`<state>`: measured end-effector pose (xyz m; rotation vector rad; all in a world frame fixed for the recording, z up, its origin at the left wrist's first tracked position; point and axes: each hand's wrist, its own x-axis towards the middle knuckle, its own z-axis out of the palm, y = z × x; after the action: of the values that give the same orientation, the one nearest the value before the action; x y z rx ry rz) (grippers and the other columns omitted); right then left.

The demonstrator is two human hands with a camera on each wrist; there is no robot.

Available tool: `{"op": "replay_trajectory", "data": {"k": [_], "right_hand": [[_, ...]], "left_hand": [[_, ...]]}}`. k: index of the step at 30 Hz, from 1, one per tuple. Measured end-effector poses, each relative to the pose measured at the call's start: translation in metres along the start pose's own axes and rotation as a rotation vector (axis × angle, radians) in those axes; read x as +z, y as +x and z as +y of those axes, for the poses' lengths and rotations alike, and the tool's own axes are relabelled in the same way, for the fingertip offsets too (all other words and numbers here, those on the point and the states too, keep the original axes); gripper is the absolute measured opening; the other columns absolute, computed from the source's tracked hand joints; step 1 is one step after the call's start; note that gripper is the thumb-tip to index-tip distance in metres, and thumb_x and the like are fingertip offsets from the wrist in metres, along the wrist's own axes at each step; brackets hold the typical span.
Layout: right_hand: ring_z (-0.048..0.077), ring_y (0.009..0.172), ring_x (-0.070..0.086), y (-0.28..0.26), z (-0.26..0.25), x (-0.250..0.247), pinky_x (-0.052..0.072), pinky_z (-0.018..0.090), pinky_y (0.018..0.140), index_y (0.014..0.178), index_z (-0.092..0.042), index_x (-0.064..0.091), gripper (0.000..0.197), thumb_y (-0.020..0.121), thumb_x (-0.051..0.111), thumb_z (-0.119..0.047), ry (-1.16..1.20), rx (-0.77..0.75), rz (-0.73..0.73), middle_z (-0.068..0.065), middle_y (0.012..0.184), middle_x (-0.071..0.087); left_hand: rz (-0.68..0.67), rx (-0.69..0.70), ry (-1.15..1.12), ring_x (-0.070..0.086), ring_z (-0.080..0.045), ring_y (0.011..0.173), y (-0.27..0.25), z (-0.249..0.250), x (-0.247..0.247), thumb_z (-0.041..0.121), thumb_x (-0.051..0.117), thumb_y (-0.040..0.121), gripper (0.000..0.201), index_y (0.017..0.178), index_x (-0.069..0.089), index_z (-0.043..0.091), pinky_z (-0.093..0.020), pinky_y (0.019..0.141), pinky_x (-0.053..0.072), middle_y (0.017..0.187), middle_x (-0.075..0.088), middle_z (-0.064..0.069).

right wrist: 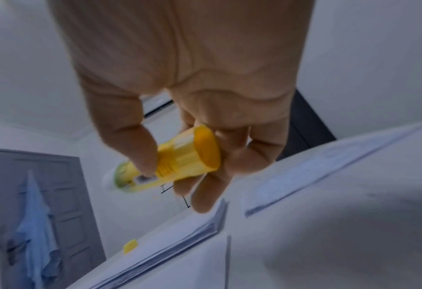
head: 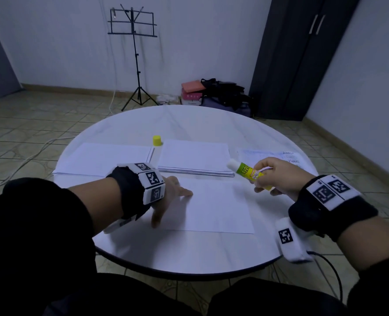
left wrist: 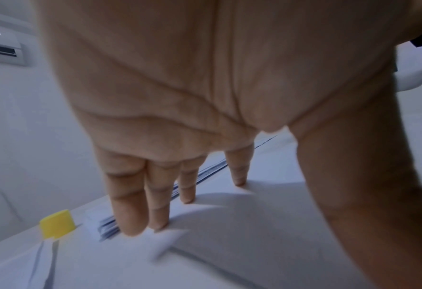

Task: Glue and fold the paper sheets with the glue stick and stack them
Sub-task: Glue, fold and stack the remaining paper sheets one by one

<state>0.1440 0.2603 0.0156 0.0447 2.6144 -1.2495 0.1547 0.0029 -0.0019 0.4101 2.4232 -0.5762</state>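
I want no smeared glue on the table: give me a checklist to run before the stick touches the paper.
1. Cap off: ok, yellow cap stands apart on the table.
2. Glue stick gripped by right hand: ok.
3. Loose sheet flat: ok.
4. Left hand pinning the sheet: ok, fingertips press on its edge.
5. Glue extended enough: cannot tell.
6. Paper stack out of the way: ok, behind.
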Motion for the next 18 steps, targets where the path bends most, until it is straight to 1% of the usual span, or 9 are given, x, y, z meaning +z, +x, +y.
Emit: {"op": "replay_trajectory", "data": {"k": [3,5,6,8,9,10,11,14,18], "right_hand": [[0.020,0.085,0.062,0.011,0.007,0.005,0.041,0.026,0.066,0.122,-0.024,0.049,0.045,0.084,0.062,-0.004,0.026,0.038,-0.014,0.003,0.100,0.061],[0.017,0.081,0.054,0.016,0.007,0.008,0.036,0.022,0.064,0.127,-0.021,0.051,0.046,0.085,0.062,-0.004,-0.019,0.045,0.021,0.001,0.097,0.056],[0.016,0.080,0.052,0.019,0.008,0.010,0.035,0.023,0.064,0.127,-0.019,0.051,0.046,0.085,0.062,-0.004,-0.040,0.048,0.054,0.001,0.097,0.055],[0.021,0.092,0.053,0.024,0.008,0.012,0.038,0.028,0.075,0.127,-0.016,0.048,0.047,0.084,0.062,-0.003,-0.081,0.088,0.125,0.003,0.107,0.056],[0.025,0.100,0.052,0.024,0.007,0.013,0.038,0.030,0.080,0.127,-0.016,0.046,0.048,0.084,0.063,-0.004,-0.116,0.120,0.148,0.006,0.114,0.055],[0.028,0.105,0.052,0.026,0.007,0.014,0.038,0.032,0.083,0.127,-0.015,0.043,0.050,0.083,0.063,-0.006,-0.157,0.154,0.163,0.008,0.118,0.054],[0.029,0.106,0.051,0.026,0.006,0.015,0.039,0.032,0.083,0.126,-0.014,0.043,0.050,0.082,0.065,-0.007,-0.206,0.189,0.164,0.010,0.117,0.053],[0.029,0.094,0.053,0.030,0.006,0.016,0.044,0.034,0.081,0.119,-0.008,0.047,0.048,0.077,0.071,-0.011,-0.297,0.288,0.157,0.015,0.111,0.057],[0.029,0.088,0.052,0.032,0.003,0.018,0.044,0.033,0.077,0.122,-0.003,0.048,0.050,0.078,0.071,-0.009,-0.318,0.332,0.158,0.017,0.106,0.057]], "left_hand": [[0.036,0.008,0.001,0.035,-0.028,0.135,-0.001,0.000,0.001,0.033,0.085,0.065,0.113,0.147,0.008,0.045,-0.049,0.102,0.040,0.151,0.008,0.000],[0.057,0.005,-0.002,0.034,-0.030,0.135,-0.002,0.000,0.002,0.033,0.085,0.065,0.110,0.146,0.012,0.048,-0.049,0.102,0.040,0.153,0.002,-0.001],[0.061,0.001,-0.007,0.030,-0.031,0.138,-0.002,0.000,0.002,0.034,0.085,0.065,0.110,0.145,0.011,0.050,-0.050,0.104,0.038,0.156,-0.005,-0.001],[0.074,-0.003,-0.026,0.018,-0.029,0.144,-0.003,-0.002,0.004,0.036,0.085,0.065,0.113,0.145,0.008,0.054,-0.050,0.109,0.032,0.157,-0.019,0.001],[0.085,-0.002,-0.034,0.013,-0.028,0.146,-0.004,-0.003,0.005,0.037,0.085,0.064,0.113,0.145,0.008,0.055,-0.051,0.111,0.029,0.157,-0.022,0.002],[0.095,-0.001,-0.037,0.010,-0.028,0.146,-0.004,-0.003,0.005,0.038,0.085,0.064,0.113,0.145,0.008,0.055,-0.052,0.112,0.027,0.157,-0.022,0.002],[0.102,0.000,-0.039,0.008,-0.029,0.147,-0.004,-0.004,0.005,0.038,0.085,0.064,0.112,0.145,0.009,0.055,-0.053,0.112,0.026,0.157,-0.021,0.002],[0.111,0.003,-0.039,0.007,-0.029,0.146,-0.003,-0.003,0.007,0.037,0.086,0.064,0.111,0.146,0.011,0.052,-0.053,0.113,0.025,0.157,-0.017,0.001],[0.134,-0.006,-0.041,0.020,-0.029,0.142,-0.003,-0.002,0.012,0.034,0.085,0.065,0.104,0.145,0.021,0.046,-0.043,0.108,0.032,0.155,0.000,-0.001]]}}
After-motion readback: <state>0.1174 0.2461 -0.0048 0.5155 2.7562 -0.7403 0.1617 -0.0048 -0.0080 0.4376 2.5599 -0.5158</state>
